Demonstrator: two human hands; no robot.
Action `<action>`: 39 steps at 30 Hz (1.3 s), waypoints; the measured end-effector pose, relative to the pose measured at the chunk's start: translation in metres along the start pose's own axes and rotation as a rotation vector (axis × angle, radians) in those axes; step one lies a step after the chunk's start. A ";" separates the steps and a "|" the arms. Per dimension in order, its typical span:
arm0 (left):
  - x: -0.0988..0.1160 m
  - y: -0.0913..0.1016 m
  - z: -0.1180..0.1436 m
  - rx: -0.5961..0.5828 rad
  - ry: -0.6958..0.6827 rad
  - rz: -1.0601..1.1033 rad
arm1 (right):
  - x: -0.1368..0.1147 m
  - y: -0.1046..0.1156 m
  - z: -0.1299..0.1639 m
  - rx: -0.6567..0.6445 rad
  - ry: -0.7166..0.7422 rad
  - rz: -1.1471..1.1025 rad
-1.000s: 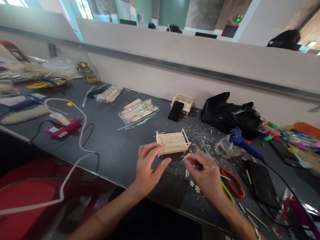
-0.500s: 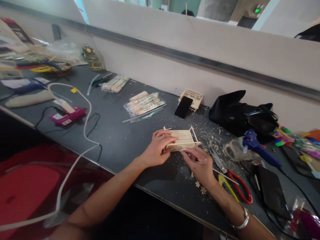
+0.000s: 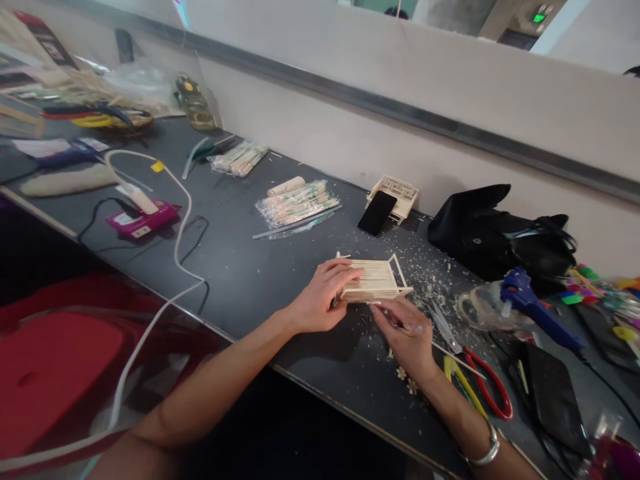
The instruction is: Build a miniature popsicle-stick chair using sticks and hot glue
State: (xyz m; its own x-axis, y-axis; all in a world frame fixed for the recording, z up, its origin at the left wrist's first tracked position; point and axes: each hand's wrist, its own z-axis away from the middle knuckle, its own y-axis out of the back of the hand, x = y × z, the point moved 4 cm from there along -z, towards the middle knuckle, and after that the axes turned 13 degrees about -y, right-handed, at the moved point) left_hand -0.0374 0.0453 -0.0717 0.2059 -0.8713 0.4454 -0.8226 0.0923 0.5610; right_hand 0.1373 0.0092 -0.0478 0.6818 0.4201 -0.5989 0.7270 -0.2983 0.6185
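A small pale frame built of thin wooden sticks sits on the dark grey workbench, close to its near edge and ringed by wood shavings and offcuts. Its top is a flat deck of sticks laid side by side, with short upright posts rising at the corners and a slanted stick brace at its right end. The left hand comes in from the lower left with the forearm stretched across the bench edge; its fingers are curled over the frame's left end, thumb below and fingertips on the deck, gripping it. The right hand, a metal bangle on its wrist, rests just in front of the frame with the fingers drawn together and touching the lower front edge; whether it pinches a loose stick there cannot be made out. Just right of that hand lie red-handled pliers and a yellow-handled tool, with a blue glue gun beyond them. Further back, a black phone leans on a second stick model, beside a black bag and packets of sticks
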 end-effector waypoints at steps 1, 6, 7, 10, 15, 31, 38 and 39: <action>-0.001 0.000 0.000 0.000 0.003 -0.004 | 0.000 0.000 0.000 -0.002 -0.001 0.006; -0.002 -0.002 0.002 -0.015 -0.017 -0.005 | 0.002 -0.002 -0.001 -0.007 -0.003 0.039; -0.002 -0.002 0.002 -0.015 -0.022 -0.005 | 0.003 -0.002 -0.001 -0.010 -0.011 0.045; -0.002 -0.002 0.002 -0.020 -0.018 -0.008 | 0.004 -0.003 -0.001 -0.015 -0.027 0.056; -0.001 -0.002 0.002 -0.028 -0.013 -0.001 | 0.005 -0.003 -0.001 -0.016 -0.010 0.031; 0.000 -0.001 0.000 -0.027 -0.005 0.006 | 0.002 -0.003 -0.001 0.005 0.025 0.044; 0.000 -0.002 0.000 -0.022 0.004 0.018 | 0.001 -0.003 -0.003 0.009 0.011 0.060; 0.000 -0.001 0.000 -0.018 -0.001 0.017 | 0.001 -0.003 -0.003 0.012 0.015 0.056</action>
State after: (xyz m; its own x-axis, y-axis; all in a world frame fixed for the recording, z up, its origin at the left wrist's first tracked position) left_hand -0.0360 0.0449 -0.0722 0.1917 -0.8702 0.4538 -0.8161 0.1155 0.5662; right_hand 0.1359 0.0130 -0.0486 0.7199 0.4153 -0.5561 0.6890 -0.3314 0.6445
